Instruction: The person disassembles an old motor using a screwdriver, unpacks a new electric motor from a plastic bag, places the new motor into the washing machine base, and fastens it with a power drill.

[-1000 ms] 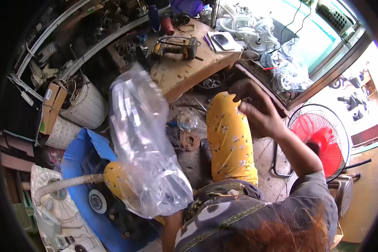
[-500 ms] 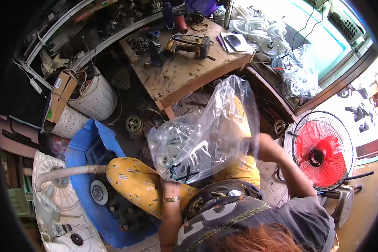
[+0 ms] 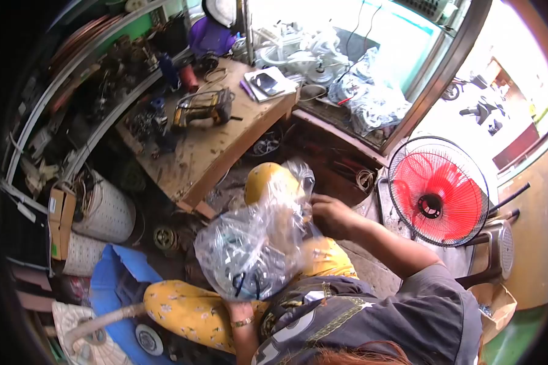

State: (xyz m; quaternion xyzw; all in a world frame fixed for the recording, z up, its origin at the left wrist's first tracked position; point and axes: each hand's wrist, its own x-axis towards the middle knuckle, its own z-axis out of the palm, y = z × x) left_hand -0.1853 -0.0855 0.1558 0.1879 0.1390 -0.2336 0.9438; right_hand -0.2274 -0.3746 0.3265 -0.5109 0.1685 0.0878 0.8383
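A clear plastic bag [image 3: 243, 258] hangs over my lap, with shiny round metal parts and dark strips showing inside; what they are I cannot make out. My right hand [image 3: 330, 214] grips the gathered upper end of the bag on its right side. Under the bag's lower edge is my left hand [image 3: 237, 310], holding it up from below, with its fingers mostly hidden by the plastic. A gold-coloured watch band circles that wrist.
A wooden table [image 3: 231, 137] ahead carries a cordless drill [image 3: 204, 109], a phone [image 3: 266, 84] and loose hardware. A red-bladed fan [image 3: 430, 207] stands at the right. At the left are a blue plastic housing [image 3: 119, 286] and a perforated white drum [image 3: 106, 210].
The bag's raised, spread-out end has come down and is now bunched in my right hand. The view has shifted to the right, and my left hand stays under the bag.
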